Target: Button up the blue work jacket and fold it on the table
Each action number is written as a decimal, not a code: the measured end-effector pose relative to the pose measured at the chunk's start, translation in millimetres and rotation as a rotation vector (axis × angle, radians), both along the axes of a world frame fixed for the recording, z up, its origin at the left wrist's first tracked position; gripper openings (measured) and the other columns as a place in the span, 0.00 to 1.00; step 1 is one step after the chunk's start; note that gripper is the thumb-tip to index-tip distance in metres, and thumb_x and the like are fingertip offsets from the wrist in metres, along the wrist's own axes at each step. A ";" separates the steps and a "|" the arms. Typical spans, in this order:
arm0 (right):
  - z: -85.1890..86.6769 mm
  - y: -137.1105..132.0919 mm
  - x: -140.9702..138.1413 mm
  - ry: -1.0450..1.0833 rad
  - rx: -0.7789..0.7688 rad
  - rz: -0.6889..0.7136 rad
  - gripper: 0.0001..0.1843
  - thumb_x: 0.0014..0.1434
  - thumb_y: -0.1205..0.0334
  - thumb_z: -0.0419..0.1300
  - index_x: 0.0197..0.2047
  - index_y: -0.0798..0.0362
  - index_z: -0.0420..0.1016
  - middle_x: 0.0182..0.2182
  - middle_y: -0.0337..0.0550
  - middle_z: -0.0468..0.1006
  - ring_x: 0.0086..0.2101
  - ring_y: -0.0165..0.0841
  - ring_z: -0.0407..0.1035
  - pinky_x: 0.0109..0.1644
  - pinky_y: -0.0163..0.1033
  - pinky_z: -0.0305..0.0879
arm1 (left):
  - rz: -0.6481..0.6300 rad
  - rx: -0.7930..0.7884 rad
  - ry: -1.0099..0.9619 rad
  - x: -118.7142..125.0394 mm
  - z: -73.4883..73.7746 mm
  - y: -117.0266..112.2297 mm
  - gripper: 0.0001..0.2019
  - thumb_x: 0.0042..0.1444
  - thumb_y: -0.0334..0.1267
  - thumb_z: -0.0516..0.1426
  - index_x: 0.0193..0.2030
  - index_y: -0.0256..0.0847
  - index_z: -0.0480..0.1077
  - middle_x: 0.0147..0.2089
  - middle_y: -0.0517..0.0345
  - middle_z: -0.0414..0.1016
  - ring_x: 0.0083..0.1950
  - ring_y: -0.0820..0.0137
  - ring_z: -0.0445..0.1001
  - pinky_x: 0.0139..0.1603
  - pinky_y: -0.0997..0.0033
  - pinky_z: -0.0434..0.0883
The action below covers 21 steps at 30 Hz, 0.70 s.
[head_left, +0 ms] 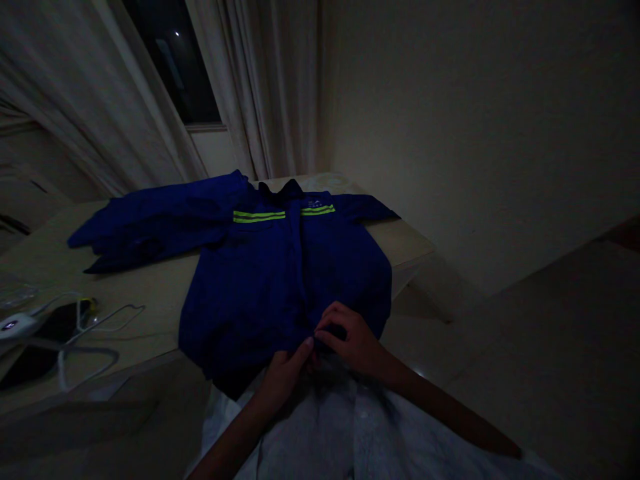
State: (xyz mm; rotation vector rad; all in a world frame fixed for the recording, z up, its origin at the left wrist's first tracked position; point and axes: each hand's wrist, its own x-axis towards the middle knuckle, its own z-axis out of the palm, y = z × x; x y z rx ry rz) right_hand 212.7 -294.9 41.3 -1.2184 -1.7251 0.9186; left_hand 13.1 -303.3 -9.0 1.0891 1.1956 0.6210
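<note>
A dark blue work jacket (250,280) with yellow-green stripes across the chest lies spread on the table, collar at the far side. Its lower hem hangs over the near edge, close to my body. At the bottom of the front placket, my left hand (287,370) pinches the hem between thumb and fingers. My right hand (347,333) meets it there, thumb and forefinger pinched on the same edge of cloth. Any button between the fingertips is too small and dark to make out.
Dim light covers the room. On the table (150,320) at left lie a white cable (113,327), a white device (19,325) and a dark flat object (30,367). Behind stand curtains (275,87) beside a dark window; a wall (475,133) rises at right.
</note>
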 end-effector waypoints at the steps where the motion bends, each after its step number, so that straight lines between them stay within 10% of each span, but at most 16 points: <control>1: -0.6 -0.4 0.2 -0.005 -0.014 0.000 0.02 0.64 0.61 0.68 0.38 0.49 0.82 0.40 0.41 0.77 0.41 0.34 0.74 0.49 0.41 0.68 | -0.008 0.005 0.026 0.6 -0.3 0.2 0.35 0.49 0.75 0.57 0.26 0.38 0.74 0.29 0.54 0.75 0.35 0.64 0.71 0.44 0.66 0.70; 14: -15.6 19.1 -5.9 0.001 0.027 -0.080 0.05 0.67 0.60 0.65 0.38 0.50 0.79 0.40 0.41 0.75 0.42 0.34 0.72 0.51 0.42 0.66 | -0.428 -0.113 0.424 -11.7 23.8 -6.4 0.32 0.50 0.71 0.54 0.23 0.39 0.74 0.21 0.62 0.57 0.25 0.70 0.57 0.27 0.68 0.54; 21: 2.0 112.9 11.4 -0.252 0.182 0.003 0.01 0.64 0.65 0.68 0.39 0.50 0.80 0.43 0.41 0.75 0.47 0.35 0.71 0.57 0.45 0.63 | -0.422 -0.084 0.506 -6.1 16.6 -7.2 0.33 0.51 0.72 0.56 0.15 0.43 0.66 0.16 0.60 0.55 0.22 0.69 0.58 0.26 0.66 0.51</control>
